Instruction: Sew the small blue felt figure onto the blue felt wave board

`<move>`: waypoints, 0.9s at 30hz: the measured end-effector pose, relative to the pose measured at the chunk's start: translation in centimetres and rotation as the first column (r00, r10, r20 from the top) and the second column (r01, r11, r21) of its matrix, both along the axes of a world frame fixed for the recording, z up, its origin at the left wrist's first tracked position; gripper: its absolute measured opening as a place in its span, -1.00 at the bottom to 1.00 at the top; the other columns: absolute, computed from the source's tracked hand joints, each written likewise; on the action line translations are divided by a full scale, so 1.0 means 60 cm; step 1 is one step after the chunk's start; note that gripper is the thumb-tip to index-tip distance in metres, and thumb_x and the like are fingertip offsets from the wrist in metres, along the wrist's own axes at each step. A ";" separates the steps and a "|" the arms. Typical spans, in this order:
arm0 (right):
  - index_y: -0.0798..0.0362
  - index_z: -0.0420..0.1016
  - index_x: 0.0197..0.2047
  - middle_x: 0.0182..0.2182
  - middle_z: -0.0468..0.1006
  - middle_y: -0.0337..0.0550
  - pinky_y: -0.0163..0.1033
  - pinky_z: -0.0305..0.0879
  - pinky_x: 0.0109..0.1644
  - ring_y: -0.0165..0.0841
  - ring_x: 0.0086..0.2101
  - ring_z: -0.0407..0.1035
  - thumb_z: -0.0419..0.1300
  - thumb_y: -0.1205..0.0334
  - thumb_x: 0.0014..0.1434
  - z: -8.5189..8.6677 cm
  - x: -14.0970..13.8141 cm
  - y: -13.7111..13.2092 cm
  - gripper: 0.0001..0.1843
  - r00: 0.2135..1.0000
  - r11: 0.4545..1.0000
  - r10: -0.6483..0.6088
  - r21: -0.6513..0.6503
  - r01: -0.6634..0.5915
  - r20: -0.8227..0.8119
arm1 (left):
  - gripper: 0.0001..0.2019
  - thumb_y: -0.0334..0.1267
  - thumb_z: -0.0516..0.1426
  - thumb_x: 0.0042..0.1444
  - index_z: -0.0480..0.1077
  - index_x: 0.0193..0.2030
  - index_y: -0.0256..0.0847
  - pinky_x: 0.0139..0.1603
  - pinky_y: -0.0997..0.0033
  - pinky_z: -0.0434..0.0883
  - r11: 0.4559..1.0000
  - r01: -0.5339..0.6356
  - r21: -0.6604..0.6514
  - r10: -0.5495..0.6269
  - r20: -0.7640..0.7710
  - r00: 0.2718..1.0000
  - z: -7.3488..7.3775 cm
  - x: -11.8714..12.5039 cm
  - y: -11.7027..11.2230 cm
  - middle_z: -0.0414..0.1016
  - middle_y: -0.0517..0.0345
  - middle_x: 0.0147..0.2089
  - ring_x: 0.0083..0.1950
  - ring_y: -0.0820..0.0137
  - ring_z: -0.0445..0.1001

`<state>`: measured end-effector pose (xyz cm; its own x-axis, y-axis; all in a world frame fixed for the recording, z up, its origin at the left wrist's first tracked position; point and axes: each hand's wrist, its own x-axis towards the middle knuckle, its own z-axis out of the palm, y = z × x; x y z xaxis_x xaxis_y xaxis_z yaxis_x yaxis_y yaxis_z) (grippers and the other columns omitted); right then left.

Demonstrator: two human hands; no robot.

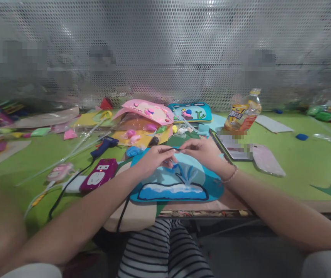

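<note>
My left hand (pixel 160 155) and my right hand (pixel 202 153) meet over a blue craft panel (pixel 173 192), which lies at the table's front edge. Between their pinched fingertips runs a thin black strand (pixel 176 149), perhaps soft clay; its exact material is too small to tell. Black-outlined blue and white waves and a light blue splash shape decorate the panel. A small dark blue piece (pixel 173 166) shows just under my left fingers, and I cannot tell whether they touch it. Part of the panel's upper side is hidden behind both hands.
Left lie a blue glue gun (pixel 104 145), a purple box-like device (pixel 100 175) and cables. Behind are a pink decorated panel (pixel 145 112), another blue panel (pixel 191 112) and colored clay lumps. A bottle (pixel 243 112), a tablet (pixel 235 144) and a phone (pixel 267 160) are right.
</note>
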<state>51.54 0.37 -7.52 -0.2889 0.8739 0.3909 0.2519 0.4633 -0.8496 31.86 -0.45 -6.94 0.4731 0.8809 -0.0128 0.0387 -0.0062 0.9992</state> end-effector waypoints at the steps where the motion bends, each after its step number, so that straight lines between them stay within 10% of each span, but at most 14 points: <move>1: 0.06 0.52 -0.34 -0.43 0.56 -0.20 -0.24 0.34 -0.29 -0.40 -0.40 0.40 0.26 0.09 0.00 -0.001 0.000 0.000 -0.78 1.000 1.000 -0.005 0.006 0.005 0.007 | -0.74 -0.08 0.19 0.01 0.43 -0.39 -0.28 -0.44 0.51 0.35 1.000 -0.006 0.012 0.007 -0.016 1.000 0.000 0.001 -0.002 0.50 0.10 -0.40 -0.53 0.54 0.37; 15: 0.05 0.50 -0.30 -0.62 0.43 -0.26 -0.29 0.32 -0.47 -0.44 -0.58 0.32 0.15 -0.07 0.09 0.008 -0.004 -0.011 -0.65 1.000 1.000 0.002 -0.030 -0.002 0.014 | -0.63 -0.02 0.26 -0.09 0.40 -0.25 -0.25 -0.43 0.50 0.38 0.984 0.028 -0.176 0.010 0.211 0.977 -0.009 0.011 -0.013 0.47 0.15 -0.31 -0.52 0.60 0.36; 27: 0.03 0.56 -0.37 -0.44 0.58 -0.15 -0.17 0.39 -0.28 -0.34 -0.40 0.43 0.33 0.06 -0.10 0.003 0.002 -0.010 -0.75 1.000 0.997 0.012 -0.074 -0.011 0.005 | -0.81 -0.29 0.25 -0.07 0.39 -0.30 -0.27 -0.46 0.47 0.39 0.994 -0.086 -0.072 0.092 0.089 0.992 -0.007 0.001 -0.010 0.45 0.15 -0.38 -0.55 0.58 0.36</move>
